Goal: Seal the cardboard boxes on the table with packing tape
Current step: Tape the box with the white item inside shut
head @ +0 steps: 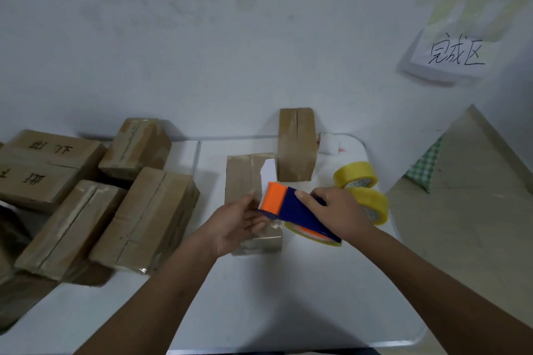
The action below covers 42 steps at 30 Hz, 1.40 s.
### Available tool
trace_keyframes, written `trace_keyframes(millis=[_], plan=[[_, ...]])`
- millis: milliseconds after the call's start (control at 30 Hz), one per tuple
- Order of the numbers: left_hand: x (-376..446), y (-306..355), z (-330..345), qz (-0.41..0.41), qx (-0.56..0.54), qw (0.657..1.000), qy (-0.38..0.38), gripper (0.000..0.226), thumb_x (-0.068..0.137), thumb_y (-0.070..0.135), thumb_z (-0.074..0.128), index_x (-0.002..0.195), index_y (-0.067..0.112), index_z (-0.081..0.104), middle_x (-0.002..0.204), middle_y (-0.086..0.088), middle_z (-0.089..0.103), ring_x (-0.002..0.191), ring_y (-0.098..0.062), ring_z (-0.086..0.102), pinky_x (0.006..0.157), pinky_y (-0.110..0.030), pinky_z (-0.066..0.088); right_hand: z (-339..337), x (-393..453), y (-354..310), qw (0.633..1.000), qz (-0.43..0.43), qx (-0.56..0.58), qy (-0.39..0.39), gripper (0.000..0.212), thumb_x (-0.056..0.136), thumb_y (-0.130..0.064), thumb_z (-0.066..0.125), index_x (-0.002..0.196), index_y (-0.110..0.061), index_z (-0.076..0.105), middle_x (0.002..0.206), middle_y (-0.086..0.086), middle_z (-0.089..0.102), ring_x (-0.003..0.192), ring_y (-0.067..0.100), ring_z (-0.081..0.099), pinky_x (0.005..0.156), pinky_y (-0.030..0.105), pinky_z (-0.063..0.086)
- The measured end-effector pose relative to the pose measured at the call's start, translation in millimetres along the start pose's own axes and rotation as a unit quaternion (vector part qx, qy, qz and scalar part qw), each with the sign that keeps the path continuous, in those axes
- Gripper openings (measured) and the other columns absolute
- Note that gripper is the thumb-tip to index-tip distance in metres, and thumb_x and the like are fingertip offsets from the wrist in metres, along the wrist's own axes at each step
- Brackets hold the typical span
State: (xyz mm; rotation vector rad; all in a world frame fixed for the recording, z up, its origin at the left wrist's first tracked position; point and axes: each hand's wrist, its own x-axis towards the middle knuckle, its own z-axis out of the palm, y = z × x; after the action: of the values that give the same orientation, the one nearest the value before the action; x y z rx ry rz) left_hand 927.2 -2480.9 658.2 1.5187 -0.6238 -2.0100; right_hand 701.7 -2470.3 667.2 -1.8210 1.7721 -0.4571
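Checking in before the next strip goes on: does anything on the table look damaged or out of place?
Yes. The cardboard box under the tape dispenser has a ragged, torn top flap at its far right corner, with white showing through. The other boxes look closed.

At frame left, stacked boxes (86, 199) are being kept; at centre, one box (248, 181) is lying before another box (297, 144), tape rolls (357, 176) at right.

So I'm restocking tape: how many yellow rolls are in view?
3: two loose rolls on the table's right side, far roll and near roll behind the right hand, plus one in the dispenser. More may be hidden.
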Motion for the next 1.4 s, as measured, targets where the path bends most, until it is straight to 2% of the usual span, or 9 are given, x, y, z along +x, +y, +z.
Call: trace_keyframes(millis=[100,233,367,667,767,967,1100,1267,1400], plan=[[-2,-1,2,0.011,-0.026,1.0,0.003,0.042,0.099,0.038,0.055,0.128,0.007,0.06,0.106,-0.012,0.073,0.097,-0.019,0.068,0.078,-0.029,0.054,-3,1,1,1.0,-0.013,-0.002,-0.011,0.053,0.094,-0.062,0.037,0.083,-0.018,0.064,0.071,-0.006,0.067,0.065,0.005,0.062,0.058,0.019,0.044],[-5,-3,1,0.014,-0.005,1.0,-0.015,0.038,0.095,0.04,0.06,0.119,0.011,0.065,0.099,-0.008,0.074,0.086,-0.012,0.071,0.068,-0.024,0.055,-4,1,2,0.999,-0.025,-0.019,-0.021,0.053,0.094,-0.062,0.036,0.088,-0.018,0.065,0.077,-0.004,0.069,0.069,0.006,0.063,0.066,0.024,0.051],[-3,-7,1,0.033,0.025,0.999,-0.012,0.026,0.094,0.035,0.064,0.108,0.014,0.071,0.101,-0.007,0.075,0.087,-0.01,0.071,0.072,-0.024,0.053,-4,2,1,0.999,-0.025,-0.025,-0.029,0.054,0.094,-0.063,0.035,0.091,-0.019,0.066,0.078,-0.005,0.07,0.069,0.007,0.064,0.07,0.027,0.054],[-7,-11,12,0.127,0.164,0.975,0.076,0.021,0.101,0.022,0.055,0.103,0.014,0.074,0.096,-0.003,0.076,0.093,-0.013,0.071,0.081,-0.026,0.058,-14,-1,-1,0.996,-0.044,-0.061,-0.049,0.05,0.094,-0.064,0.035,0.084,-0.022,0.061,0.072,-0.009,0.064,0.067,0.007,0.061,0.061,0.019,0.046],[-8,-13,16,0.17,0.202,0.959,0.103,0.02,0.101,0.021,0.055,0.096,0.015,0.074,0.086,0.003,0.076,0.084,-0.008,0.072,0.074,-0.02,0.056,-16,-4,1,0.994,-0.059,-0.089,-0.036,0.046,0.095,-0.064,0.032,0.082,-0.027,0.057,0.072,-0.009,0.062,0.067,0.007,0.06,0.061,0.022,0.047],[-8,-8,12,0.19,0.206,0.953,0.113,0.019,0.101,0.02,0.055,0.097,0.011,0.072,0.091,-0.006,0.075,0.089,-0.017,0.072,0.08,-0.027,0.058,-17,-4,-4,0.986,-0.102,-0.125,-0.043,0.044,0.094,-0.065,0.032,0.082,-0.028,0.053,0.067,-0.012,0.056,0.063,0.004,0.057,0.056,0.019,0.041],[-9,-5,6,0.192,0.208,0.953,0.107,0.019,0.1,0.018,0.056,0.099,0.007,0.072,0.095,-0.011,0.074,0.094,-0.023,0.071,0.088,-0.035,0.058,-16,1,-6,0.983,-0.098,-0.137,-0.067,0.05,0.093,-0.068,0.031,0.09,-0.026,0.058,0.078,-0.009,0.065,0.068,0.006,0.06,0.061,0.018,0.048],[-11,-7,-2,0.182,0.196,0.958,0.101,0.02,0.099,0.017,0.058,0.099,0.004,0.073,0.095,-0.014,0.075,0.095,-0.029,0.071,0.09,-0.04,0.058,-13,-1,-9,0.982,-0.085,-0.142,-0.092,0.049,0.092,-0.069,0.03,0.085,-0.027,0.054,0.068,-0.013,0.057,0.063,0.004,0.057,0.056,0.017,0.04],[-11,-6,-16,0.197,0.175,0.958,0.112,0.018,0.096,0.017,0.063,0.091,0.005,0.075,0.082,-0.009,0.073,0.08,-0.021,0.069,0.081,-0.031,0.057,-13,-3,-5,0.982,-0.086,-0.14,-0.096,0.05,0.093,-0.069,0.03,0.086,-0.027,0.056,0.071,-0.011,0.061,0.065,0.005,0.059,0.058,0.017,0.043]])
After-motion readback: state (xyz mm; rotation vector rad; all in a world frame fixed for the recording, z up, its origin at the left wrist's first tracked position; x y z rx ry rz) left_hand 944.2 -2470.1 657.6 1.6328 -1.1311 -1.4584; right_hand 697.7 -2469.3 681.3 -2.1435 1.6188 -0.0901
